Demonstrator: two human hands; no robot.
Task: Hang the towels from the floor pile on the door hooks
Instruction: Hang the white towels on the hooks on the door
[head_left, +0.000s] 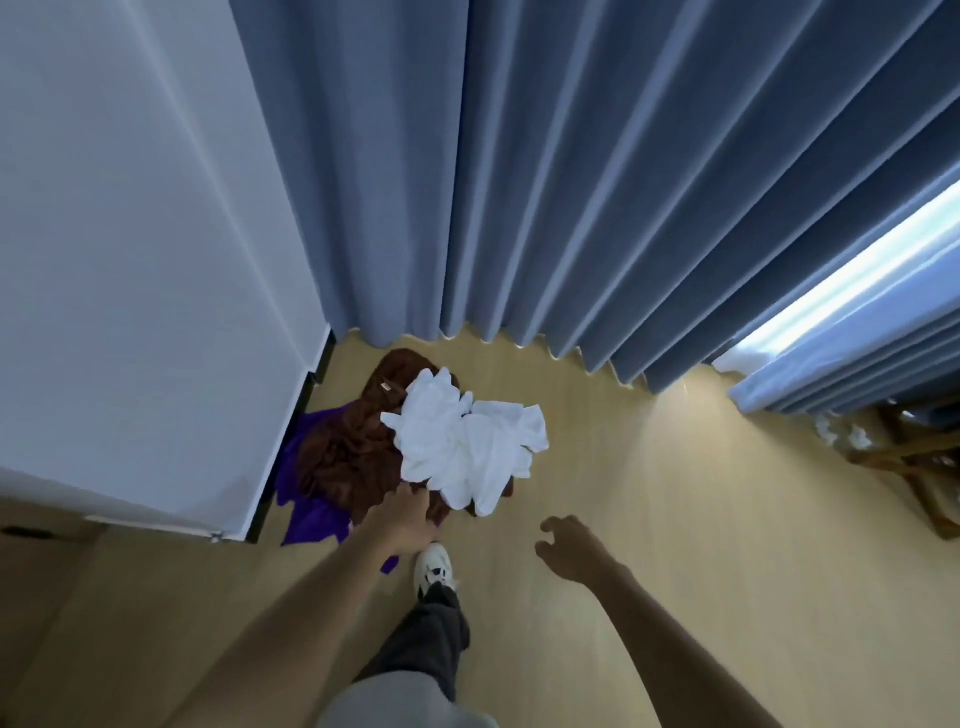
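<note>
Towels sit in a crumpled pile on the floor (649, 493), in the corner where the white panel (130, 260) meets the curtain (519, 182). White towel (467, 447) on top: soft, bunched, pointed corners sticking out. Brown towel (348, 457) under it, finely creased, small tag near its far end. Purple towel (306, 499) at the bottom, smoother and slightly shiny, mostly covered by the brown one and partly tucked under the panel edge.

Left hand (402, 522) is down on the near edge of the pile, where brown meets white. Fingertips are buried in the cloth, so cannot tell whether it grips anything. Right hand (571, 545) hangs in the air over bare floor, well apart from the pile, fingers loosely curled, holding nothing.

Floor is pale wood-look, smooth, faint sheen. Curtain is heavy blue-grey fabric in deep vertical folds, wavy hem just touching the floor. Bright strip at right where the curtain opens; detail blown out.

White shoe (434, 569) and dark trouser leg (426, 649) just beside the pile's near edge. Wooden frame (914, 467) at far right, cut off by the picture edge, shape unclear. Door hooks not in view.
</note>
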